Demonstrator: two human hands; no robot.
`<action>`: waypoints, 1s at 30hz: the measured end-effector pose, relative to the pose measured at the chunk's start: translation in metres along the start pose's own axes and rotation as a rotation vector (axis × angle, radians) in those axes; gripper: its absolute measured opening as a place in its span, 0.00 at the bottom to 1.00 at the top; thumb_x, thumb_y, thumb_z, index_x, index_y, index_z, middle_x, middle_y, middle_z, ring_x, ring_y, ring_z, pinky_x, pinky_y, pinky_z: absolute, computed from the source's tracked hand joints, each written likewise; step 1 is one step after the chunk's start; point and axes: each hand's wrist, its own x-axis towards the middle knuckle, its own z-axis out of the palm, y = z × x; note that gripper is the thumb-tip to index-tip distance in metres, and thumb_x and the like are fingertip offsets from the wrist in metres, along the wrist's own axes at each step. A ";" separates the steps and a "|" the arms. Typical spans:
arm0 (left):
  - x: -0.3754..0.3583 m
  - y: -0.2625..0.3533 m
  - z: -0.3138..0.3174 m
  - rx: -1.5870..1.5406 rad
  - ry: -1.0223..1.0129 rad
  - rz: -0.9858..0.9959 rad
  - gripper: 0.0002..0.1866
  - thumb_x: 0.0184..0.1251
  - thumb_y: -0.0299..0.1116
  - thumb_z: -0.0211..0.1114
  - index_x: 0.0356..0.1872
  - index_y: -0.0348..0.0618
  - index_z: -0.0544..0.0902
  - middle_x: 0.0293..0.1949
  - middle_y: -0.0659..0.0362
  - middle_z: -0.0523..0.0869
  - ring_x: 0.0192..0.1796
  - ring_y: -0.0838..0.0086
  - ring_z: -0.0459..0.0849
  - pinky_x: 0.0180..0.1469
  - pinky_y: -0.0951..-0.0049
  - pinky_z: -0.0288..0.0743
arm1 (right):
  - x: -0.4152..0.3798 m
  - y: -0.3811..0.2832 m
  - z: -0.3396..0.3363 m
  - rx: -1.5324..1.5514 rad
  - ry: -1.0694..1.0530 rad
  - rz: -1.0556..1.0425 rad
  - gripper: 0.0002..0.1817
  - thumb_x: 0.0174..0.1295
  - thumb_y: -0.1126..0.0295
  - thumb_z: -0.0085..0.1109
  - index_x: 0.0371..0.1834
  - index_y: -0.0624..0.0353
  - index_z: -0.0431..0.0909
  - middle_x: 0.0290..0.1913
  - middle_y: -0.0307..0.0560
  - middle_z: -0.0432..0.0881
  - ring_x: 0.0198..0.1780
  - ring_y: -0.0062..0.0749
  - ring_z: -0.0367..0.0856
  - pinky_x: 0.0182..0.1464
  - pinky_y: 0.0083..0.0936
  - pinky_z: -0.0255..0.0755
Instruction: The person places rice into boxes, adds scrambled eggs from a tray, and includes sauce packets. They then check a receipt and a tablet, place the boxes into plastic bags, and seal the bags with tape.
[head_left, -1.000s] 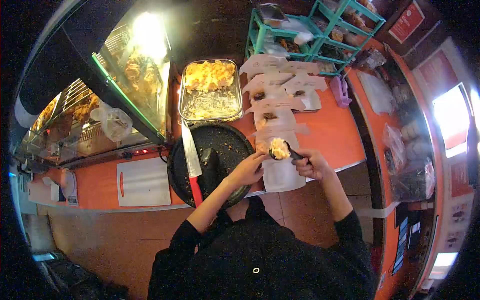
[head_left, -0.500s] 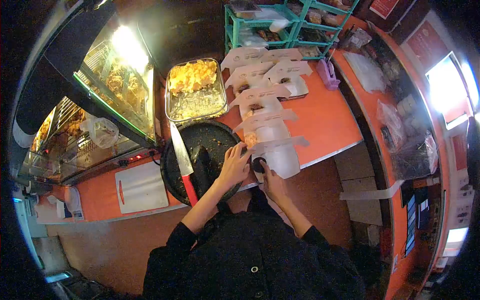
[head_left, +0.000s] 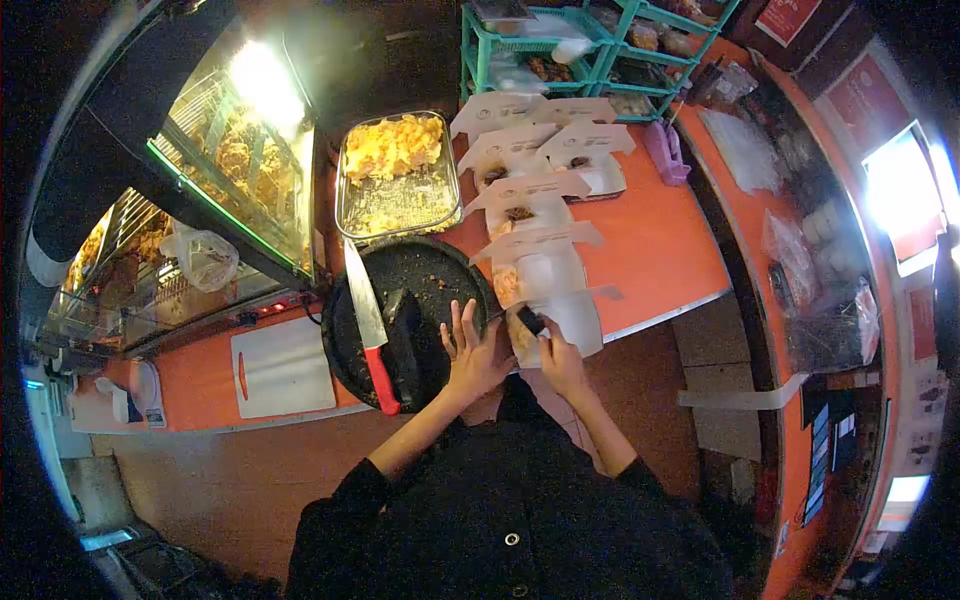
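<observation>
My right hand [head_left: 565, 365] grips a small black round object [head_left: 530, 320], possibly a little cup, tilted over the nearest white paper box [head_left: 575, 325]. What the object is exactly I cannot make out. Beside that box's left edge, my left hand [head_left: 477, 355] is open, its fingers spread over the right rim of a round black board [head_left: 430, 262]. Orange-brown food [head_left: 507, 285] lies in the box just beyond. A knife [head_left: 366, 300] with a red handle rests on the board, next to a dark elongated thing [head_left: 402, 335].
Several more open white boxes [head_left: 530, 190] stretch away along the orange counter [head_left: 660, 235]. A metal tray [head_left: 400, 205] of yellow fried food stands behind the board. At left are a white cutting board [head_left: 285, 370] and a lit glass cabinet [head_left: 240, 170]; teal racks [head_left: 600, 50] stand at the back.
My left hand has drawn back from the box edge and its fingers have spread. My right hand has moved slightly right, and the black object has tilted. The camera view has shifted a little.
</observation>
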 end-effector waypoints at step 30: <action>-0.003 -0.015 -0.024 -0.086 0.309 -0.129 0.14 0.47 0.31 0.69 0.39 0.55 0.81 0.58 0.51 0.67 0.67 0.51 0.62 0.63 0.53 0.56 | 0.313 -0.193 0.095 -0.579 -0.404 -0.485 0.22 0.62 0.70 0.44 0.57 0.71 0.63 0.44 0.72 0.80 0.50 0.58 0.79 0.49 0.49 0.74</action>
